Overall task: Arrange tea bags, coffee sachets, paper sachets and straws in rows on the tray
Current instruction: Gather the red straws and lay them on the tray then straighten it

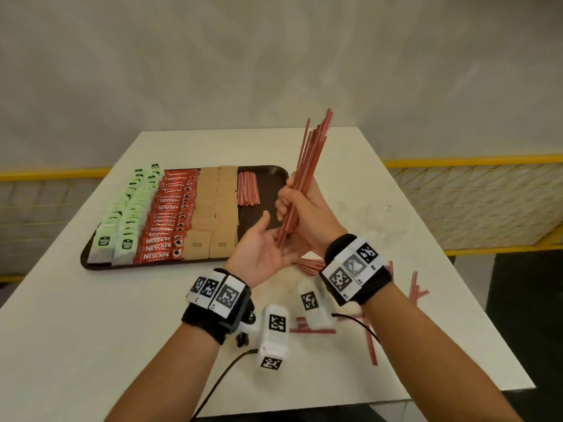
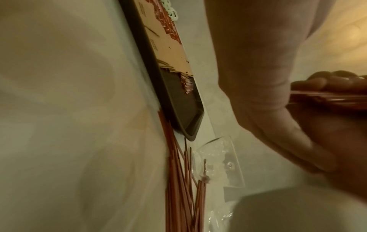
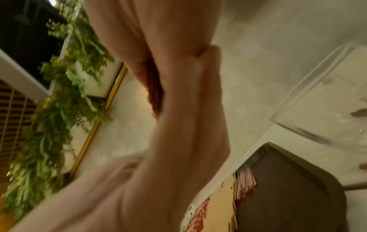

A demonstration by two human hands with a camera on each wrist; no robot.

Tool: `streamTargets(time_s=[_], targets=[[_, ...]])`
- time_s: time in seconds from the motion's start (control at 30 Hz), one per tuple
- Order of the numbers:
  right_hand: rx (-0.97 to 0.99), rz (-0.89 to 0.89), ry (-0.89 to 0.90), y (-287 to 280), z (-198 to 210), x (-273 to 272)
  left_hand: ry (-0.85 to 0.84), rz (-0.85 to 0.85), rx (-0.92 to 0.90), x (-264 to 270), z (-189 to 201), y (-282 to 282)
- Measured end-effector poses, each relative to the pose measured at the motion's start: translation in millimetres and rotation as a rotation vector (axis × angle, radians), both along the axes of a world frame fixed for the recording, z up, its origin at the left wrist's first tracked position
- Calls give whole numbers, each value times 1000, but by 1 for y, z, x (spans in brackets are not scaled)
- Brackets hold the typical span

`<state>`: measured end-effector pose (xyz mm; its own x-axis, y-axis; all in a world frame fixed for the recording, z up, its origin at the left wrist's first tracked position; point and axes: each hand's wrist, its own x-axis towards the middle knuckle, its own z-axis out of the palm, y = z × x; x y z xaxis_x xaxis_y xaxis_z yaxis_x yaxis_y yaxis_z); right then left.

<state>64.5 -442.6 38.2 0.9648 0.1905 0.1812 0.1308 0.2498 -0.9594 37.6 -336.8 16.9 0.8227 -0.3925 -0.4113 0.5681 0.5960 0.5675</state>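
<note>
A dark brown tray (image 1: pixel 275 173) on the white table holds rows of green tea bags (image 1: pixel 128 214), red coffee sachets (image 1: pixel 169 220), brown paper sachets (image 1: pixel 213 214) and a short pile of red straws (image 1: pixel 247 189). My right hand (image 1: pixel 300 208) grips a bundle of long red straws (image 1: pixel 307 166), held upright and tilted right above the tray's near right corner. My left hand (image 1: pixel 263 248) lies open, palm up, just under the bundle's lower ends, which touch its palm. In the left wrist view loose straws (image 2: pixel 178 180) lie beside the tray (image 2: pixel 178 100).
More loose red straws (image 1: pixel 368 336) lie scattered on the table near its front right edge, and a heap (image 1: pixel 309 264) sits under my hands. A clear plastic wrapper (image 2: pixel 220 160) lies by the tray. Yellow-railed fencing (image 1: pixel 472 196) runs behind the table.
</note>
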Motion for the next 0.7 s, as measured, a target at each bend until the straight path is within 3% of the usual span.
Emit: streamTargets(time_s=[0.13, 0.3, 0.4, 0.57, 0.7], targets=[[-235, 63, -82, 21, -3, 4, -26, 117, -108, -5, 5, 16], [-271, 98, -78, 49, -4, 12, -25, 207, -181, 1, -9, 42], [-238, 132, -76, 64, -8, 16, -23, 243, -181, 5, -15, 56], [-22, 151, -32, 84, -7, 19, -26, 243, -164, 8, -14, 70], [-34, 138, -44, 95, -9, 20, -56, 259, -157, 9, -13, 77]])
